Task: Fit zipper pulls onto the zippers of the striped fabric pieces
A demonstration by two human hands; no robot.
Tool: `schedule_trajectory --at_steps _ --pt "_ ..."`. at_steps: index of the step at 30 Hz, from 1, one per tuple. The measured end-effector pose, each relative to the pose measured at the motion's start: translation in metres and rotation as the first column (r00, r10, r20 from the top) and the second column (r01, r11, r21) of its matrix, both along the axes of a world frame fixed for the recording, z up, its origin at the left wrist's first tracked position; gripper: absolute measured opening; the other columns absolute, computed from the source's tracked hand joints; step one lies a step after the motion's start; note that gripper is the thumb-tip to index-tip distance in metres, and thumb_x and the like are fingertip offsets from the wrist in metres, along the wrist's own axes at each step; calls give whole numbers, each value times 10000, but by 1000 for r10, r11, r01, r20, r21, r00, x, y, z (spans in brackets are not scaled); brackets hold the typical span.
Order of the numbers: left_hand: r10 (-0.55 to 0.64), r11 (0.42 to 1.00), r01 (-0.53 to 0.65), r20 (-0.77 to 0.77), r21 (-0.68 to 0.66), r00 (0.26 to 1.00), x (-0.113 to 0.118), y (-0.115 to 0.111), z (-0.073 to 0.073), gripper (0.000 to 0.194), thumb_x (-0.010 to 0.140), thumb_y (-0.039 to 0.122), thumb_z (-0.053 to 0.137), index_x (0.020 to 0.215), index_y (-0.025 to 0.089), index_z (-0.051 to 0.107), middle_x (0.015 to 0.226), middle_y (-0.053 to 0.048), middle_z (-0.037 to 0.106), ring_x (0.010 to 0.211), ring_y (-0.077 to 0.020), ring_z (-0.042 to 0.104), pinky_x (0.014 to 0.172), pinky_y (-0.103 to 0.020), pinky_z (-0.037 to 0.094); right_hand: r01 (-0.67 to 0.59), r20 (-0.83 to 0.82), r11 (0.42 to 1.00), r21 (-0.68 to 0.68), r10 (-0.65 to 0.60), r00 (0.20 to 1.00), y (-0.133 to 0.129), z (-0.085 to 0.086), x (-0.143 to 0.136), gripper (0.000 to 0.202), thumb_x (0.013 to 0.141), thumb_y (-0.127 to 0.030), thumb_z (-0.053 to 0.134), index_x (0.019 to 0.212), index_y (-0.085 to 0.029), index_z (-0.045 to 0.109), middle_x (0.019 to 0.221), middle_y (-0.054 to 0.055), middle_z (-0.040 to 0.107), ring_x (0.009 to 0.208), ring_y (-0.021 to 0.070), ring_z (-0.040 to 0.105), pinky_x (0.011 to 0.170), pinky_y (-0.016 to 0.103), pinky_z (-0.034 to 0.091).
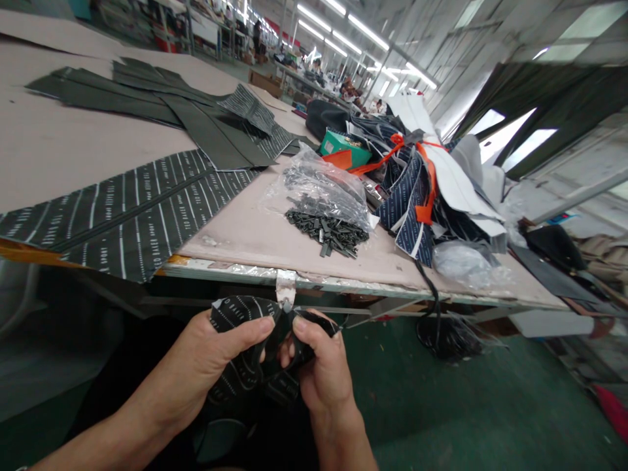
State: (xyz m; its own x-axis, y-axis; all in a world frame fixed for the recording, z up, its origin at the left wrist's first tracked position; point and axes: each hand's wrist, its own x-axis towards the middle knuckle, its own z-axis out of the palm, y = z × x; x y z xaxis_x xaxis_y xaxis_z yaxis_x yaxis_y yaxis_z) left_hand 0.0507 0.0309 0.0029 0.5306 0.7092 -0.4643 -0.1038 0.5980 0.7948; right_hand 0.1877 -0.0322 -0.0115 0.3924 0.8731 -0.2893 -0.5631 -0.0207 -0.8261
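Note:
Both hands grip one dark fabric piece with white printed lettering (240, 310), below the table's front edge. My left hand (220, 343) pinches its left side, thumb on top. On the other side my right hand (321, 353) pinches the fabric, its thumb close to the left one. Between the thumbs, the gathered fabric ends meet a small grey metal piece (287, 306) at the tip of a whitish bracket (285, 286) fixed to the table edge. Whether it is a zipper slider I cannot tell. The lower fabric hangs in folds over my lap.
A clear plastic bag (324, 186) spills small dark metal pieces (328, 232) onto the table (235, 239). Long dark printed strips with zippers (132, 209) lie left, overhanging the edge. Bundled navy fabric (405, 196) with orange ties and a green box (346, 149) stand right.

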Motion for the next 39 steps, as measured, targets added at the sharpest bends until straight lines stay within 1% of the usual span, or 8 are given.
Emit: schedule_trajectory --at_steps 8,15,20,27,30,34,37,39 --pt "-47 999 47 -2 19 999 2 3 2 239 704 420 862 712 193 787 685 -40 801 631 -199 697 623 -272 552 -20 -3 1000 3 20 1000 -1 -1 0 294 702 -319 779 528 -172 593 454 -24 551 423 99 505 462 213 401" --pt "-61 998 60 61 17 996 3 5 5 254 704 415 863 645 188 765 658 -30 791 608 -179 688 606 -249 551 -17 -4 1000 12 17 1000 1 3 1 287 697 -319 789 538 -168 604 454 -15 581 403 104 508 447 215 403" --pt "-50 999 49 15 23 999 5 6 6 280 713 418 851 615 183 733 637 -39 781 593 -179 672 596 -251 541 -24 -13 1000 19 24 1000 4 4 2 279 701 -321 788 547 -170 612 458 -14 588 405 110 512 442 219 411" --pt "-23 1000 23 -14 2 1000 3 3 4 244 698 418 867 702 192 775 671 -33 791 615 -201 695 615 -273 566 -21 -4 1000 13 21 1000 3 6 1 287 704 -325 793 549 -170 608 461 -14 585 412 107 509 434 213 403" --pt "13 1000 -13 -12 9 1000 6 4 5 255 689 418 881 663 191 770 658 -31 789 592 -191 689 602 -263 570 -4 -2 1000 20 4 1000 5 8 0 292 709 -316 800 548 -169 605 468 -10 597 413 105 510 437 212 409" --pt "38 999 -38 -9 -13 999 14 8 8 253 662 410 900 723 188 797 711 -42 809 628 -196 707 625 -260 588 6 5 999 47 -6 1000 12 5 2 308 720 -319 816 552 -174 601 475 -13 606 411 108 507 456 228 433" --pt "47 999 -47 -26 -24 999 14 9 9 263 638 417 914 721 198 796 707 -32 804 640 -197 712 630 -252 593 -18 43 997 74 15 999 9 -1 7 287 776 -334 814 622 -184 623 534 -24 632 466 120 543 523 245 480" --pt "30 999 -30 -50 -15 998 8 6 7 291 646 461 904 733 207 793 695 -27 791 654 -214 717 617 -257 596 -48 160 996 74 36 986 0 -7 13 211 823 -355 805 764 -184 697 680 -10 703 587 136 610 621 254 520"
